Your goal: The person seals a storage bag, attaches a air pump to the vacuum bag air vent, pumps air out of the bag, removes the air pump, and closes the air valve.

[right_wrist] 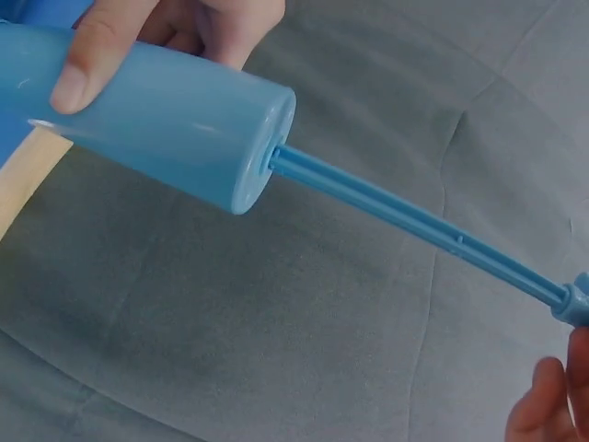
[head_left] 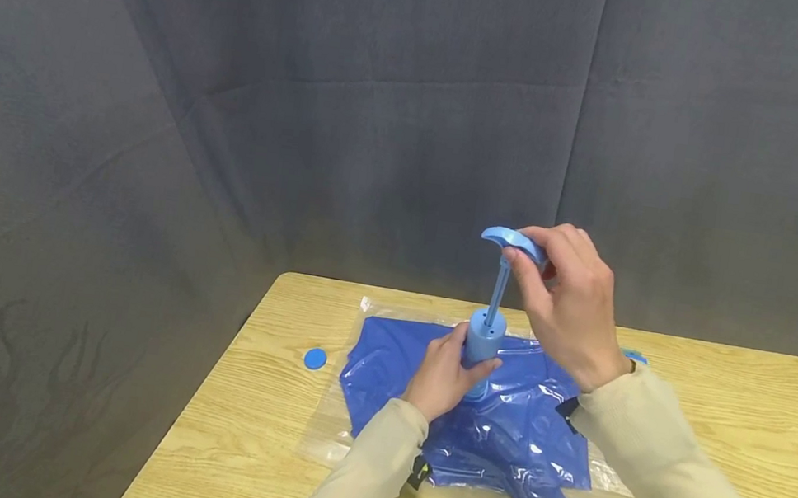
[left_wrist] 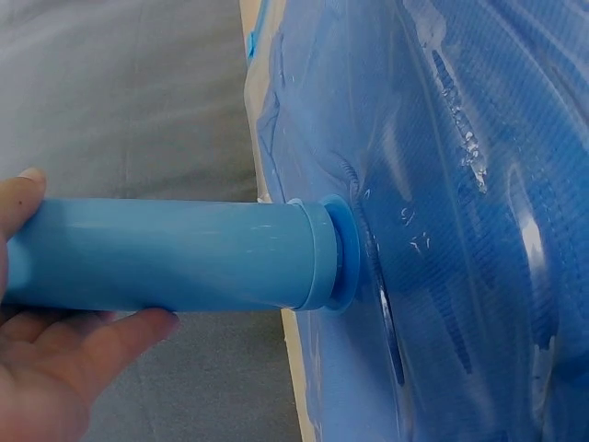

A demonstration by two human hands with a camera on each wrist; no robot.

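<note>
A light blue hand pump (head_left: 484, 338) stands upright on a clear plastic bag (head_left: 385, 364) with blue cloth-like material inside. My left hand (head_left: 445, 375) grips the pump's cylinder; in the left wrist view the cylinder (left_wrist: 166, 253) meets a round valve (left_wrist: 342, 253) on the bag. With thumb and fingers, my right hand (head_left: 575, 300) pinches one end of the pump's curved handle (head_left: 512, 240). The rod (right_wrist: 414, 221) is drawn well out of the cylinder in the right wrist view, and the fingers (right_wrist: 543, 405) hold at its far end.
A round blue cap (head_left: 315, 358) lies on the wooden table (head_left: 235, 428), left of the bag. Something blue and green (head_left: 636, 356) shows behind my right wrist. Grey curtains (head_left: 385, 114) hang behind and left of the table.
</note>
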